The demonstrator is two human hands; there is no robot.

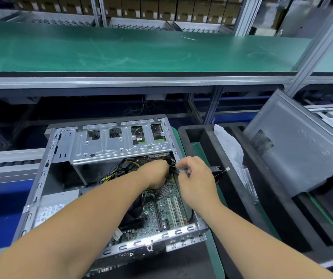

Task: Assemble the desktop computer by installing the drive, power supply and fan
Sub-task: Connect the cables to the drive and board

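So the open computer case (105, 178) is lying on its side on the table (214, 248), sitting on the green mat near the middle of the view. Both hands are down inside it, at the far right corner just below the metal drive cage (119, 143). The left hand (155, 174) is curled around a bundle of black cables (170, 164), gripping them right at the case's right wall. The right hand (196, 178) is just beside it, fingers bent in a pinch on something small and pale at the case edge, can't really make out what it is.

The motherboard (165, 208) shows on the case floor under the forearms, with white slots on its right side. A black fan (135, 214) sits on it, partly hidden by the left arm. The power supply (51, 210) is in the near left corner, label facing up, with yellow and black wires (113, 174) running from that side toward the hands.

To the right there's a black foam tray (206, 137) with a clear plastic bag (230, 146) in it, and a grey side panel (294, 146) leaning over it.
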